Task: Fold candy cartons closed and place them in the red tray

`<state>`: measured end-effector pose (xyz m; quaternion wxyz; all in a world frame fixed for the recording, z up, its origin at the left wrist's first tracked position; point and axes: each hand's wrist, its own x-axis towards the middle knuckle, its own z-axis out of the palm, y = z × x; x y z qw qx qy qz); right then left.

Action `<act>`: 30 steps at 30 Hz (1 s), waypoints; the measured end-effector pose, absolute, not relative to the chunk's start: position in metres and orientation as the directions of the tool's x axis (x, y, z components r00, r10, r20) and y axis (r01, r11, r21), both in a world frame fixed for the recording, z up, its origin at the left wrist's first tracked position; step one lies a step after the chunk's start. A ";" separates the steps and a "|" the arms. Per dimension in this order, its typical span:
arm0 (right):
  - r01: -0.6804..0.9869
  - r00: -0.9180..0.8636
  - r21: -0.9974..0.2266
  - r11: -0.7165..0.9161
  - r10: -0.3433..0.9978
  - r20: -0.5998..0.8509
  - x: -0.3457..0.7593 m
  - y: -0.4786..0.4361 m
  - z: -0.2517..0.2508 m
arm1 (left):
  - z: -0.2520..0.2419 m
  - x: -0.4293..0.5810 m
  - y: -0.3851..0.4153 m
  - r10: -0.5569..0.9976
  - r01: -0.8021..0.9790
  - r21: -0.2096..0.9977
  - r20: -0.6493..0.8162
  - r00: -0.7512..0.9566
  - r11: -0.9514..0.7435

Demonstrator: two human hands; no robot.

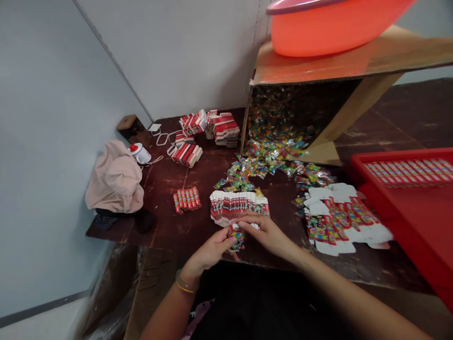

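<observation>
L hand pinches 1 small box near the table's edge, seemingly to steady it as R hand pinches its far end, w/ cartons lined up just beyond, prob. for easy reach, & candy packets nearby.

Left of the brown carton, stacked boxes are striped red and white; on it, the basin is orange; right of it, the tray is red. Before it, the held box has multicoloured print on red.
</observation>
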<state>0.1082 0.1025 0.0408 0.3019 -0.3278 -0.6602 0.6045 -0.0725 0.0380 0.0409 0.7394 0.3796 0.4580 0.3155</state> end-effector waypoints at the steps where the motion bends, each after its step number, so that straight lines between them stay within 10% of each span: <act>1: 0.064 -0.626 -0.998 -0.006 0.779 -0.044 0.109 0.106 0.038 | 0.040 -0.071 0.038 0.821 -0.101 0.862 -0.428 0.378 0.496; 8: 0.025 -0.754 -0.892 -0.451 0.577 -0.313 0.115 0.113 0.027 | 0.031 -0.069 0.039 0.828 -0.060 0.846 -0.499 0.256 0.529; 16: 0.089 -0.650 -0.989 0.115 0.759 0.030 0.111 0.096 0.040 | 0.026 -0.068 0.035 0.839 -0.177 0.825 -0.503 0.206 0.537; 25: 0.162 -0.669 -0.860 0.484 0.694 0.265 0.110 0.098 0.042 | 0.041 -0.074 0.032 0.830 -0.158 0.828 -0.485 0.277 0.537; 30: 0.300 -0.593 -0.792 0.532 0.754 0.282 0.086 0.079 0.027 | 0.027 -0.067 0.025 0.908 -0.065 0.906 -0.419 0.023 0.419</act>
